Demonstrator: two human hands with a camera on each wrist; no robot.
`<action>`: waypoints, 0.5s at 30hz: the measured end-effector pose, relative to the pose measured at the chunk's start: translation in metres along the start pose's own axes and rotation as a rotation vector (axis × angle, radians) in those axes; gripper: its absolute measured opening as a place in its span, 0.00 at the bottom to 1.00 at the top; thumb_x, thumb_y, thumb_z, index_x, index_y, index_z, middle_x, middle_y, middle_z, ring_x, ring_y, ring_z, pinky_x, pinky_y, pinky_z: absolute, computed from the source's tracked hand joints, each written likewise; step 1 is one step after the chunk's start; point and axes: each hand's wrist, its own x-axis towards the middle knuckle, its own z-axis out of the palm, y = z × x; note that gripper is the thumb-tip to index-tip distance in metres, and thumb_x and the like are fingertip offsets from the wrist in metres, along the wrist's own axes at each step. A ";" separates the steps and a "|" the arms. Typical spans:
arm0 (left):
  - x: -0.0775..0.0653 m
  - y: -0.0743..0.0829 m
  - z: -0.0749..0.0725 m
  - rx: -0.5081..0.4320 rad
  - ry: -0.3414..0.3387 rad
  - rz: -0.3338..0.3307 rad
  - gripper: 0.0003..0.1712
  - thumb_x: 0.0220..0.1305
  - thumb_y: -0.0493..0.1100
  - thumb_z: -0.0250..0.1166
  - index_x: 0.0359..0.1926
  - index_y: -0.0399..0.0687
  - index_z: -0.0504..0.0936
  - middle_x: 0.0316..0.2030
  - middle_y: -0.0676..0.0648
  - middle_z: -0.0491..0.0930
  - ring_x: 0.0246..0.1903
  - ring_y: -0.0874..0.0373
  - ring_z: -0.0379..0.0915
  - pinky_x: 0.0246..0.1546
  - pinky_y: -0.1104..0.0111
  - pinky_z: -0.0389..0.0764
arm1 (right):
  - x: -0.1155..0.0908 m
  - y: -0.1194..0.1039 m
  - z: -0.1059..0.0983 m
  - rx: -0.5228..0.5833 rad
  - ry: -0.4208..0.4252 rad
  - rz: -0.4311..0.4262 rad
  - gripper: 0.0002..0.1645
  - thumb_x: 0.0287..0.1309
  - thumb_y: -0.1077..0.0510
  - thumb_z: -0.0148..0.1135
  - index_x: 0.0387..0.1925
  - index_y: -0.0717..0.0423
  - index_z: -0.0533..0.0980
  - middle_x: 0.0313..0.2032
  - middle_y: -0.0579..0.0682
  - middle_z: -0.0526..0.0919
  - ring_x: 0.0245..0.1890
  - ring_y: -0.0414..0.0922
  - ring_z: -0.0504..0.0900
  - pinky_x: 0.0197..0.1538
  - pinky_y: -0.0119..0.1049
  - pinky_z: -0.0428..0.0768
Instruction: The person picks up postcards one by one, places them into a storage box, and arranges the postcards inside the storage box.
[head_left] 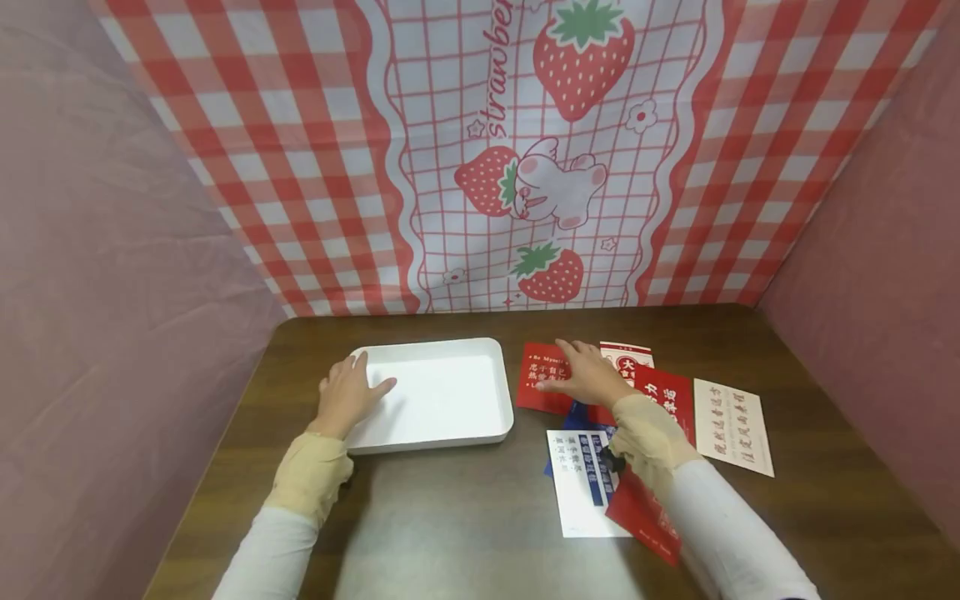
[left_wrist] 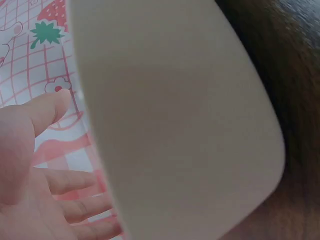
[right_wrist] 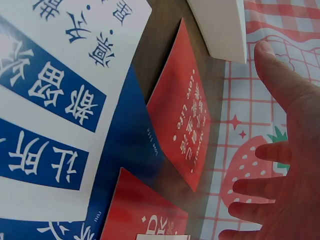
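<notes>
A white rectangular tray (head_left: 431, 396) lies on the table's left half, nothing in it. Over its left end my left hand (head_left: 348, 396) is spread, thumb above the inside; in the left wrist view the tray's pale outer wall (left_wrist: 185, 115) fills the middle, and contact cannot be told. My right hand (head_left: 592, 375) hovers with fingers extended by a red card (head_left: 538, 354) bearing pale writing. Around that hand lie a white-and-red card (head_left: 626, 350), another red card (head_left: 678, 400), a cream card (head_left: 733, 429), a blue card (right_wrist: 132, 125) and a white card with blue bands (head_left: 576, 508).
One more red card (head_left: 648, 521) lies under the right forearm, overlapping the white card. The brown wooden table (head_left: 450, 508) meets a strawberry-print checked cloth (head_left: 555, 192) at its back edge. Pink cloth (head_left: 127, 317) hangs at both sides.
</notes>
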 end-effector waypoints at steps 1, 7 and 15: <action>0.000 -0.001 0.000 0.001 0.004 -0.001 0.47 0.65 0.61 0.59 0.71 0.33 0.58 0.69 0.30 0.61 0.68 0.31 0.55 0.65 0.36 0.59 | 0.001 0.000 -0.001 0.001 0.001 0.001 0.63 0.48 0.26 0.64 0.75 0.55 0.52 0.72 0.67 0.57 0.73 0.68 0.52 0.68 0.70 0.58; 0.001 -0.006 0.000 -0.004 0.008 -0.016 0.46 0.65 0.60 0.59 0.71 0.33 0.58 0.68 0.30 0.62 0.67 0.31 0.57 0.64 0.37 0.61 | 0.005 0.000 -0.002 -0.008 0.007 -0.024 0.62 0.49 0.27 0.64 0.75 0.57 0.53 0.71 0.69 0.58 0.72 0.69 0.54 0.69 0.68 0.59; -0.004 -0.011 -0.001 -0.019 0.039 -0.032 0.43 0.67 0.56 0.59 0.70 0.30 0.59 0.65 0.27 0.65 0.65 0.30 0.60 0.62 0.38 0.64 | 0.004 0.001 0.005 -0.015 0.006 -0.044 0.60 0.51 0.28 0.64 0.74 0.59 0.55 0.70 0.70 0.60 0.71 0.69 0.56 0.69 0.67 0.61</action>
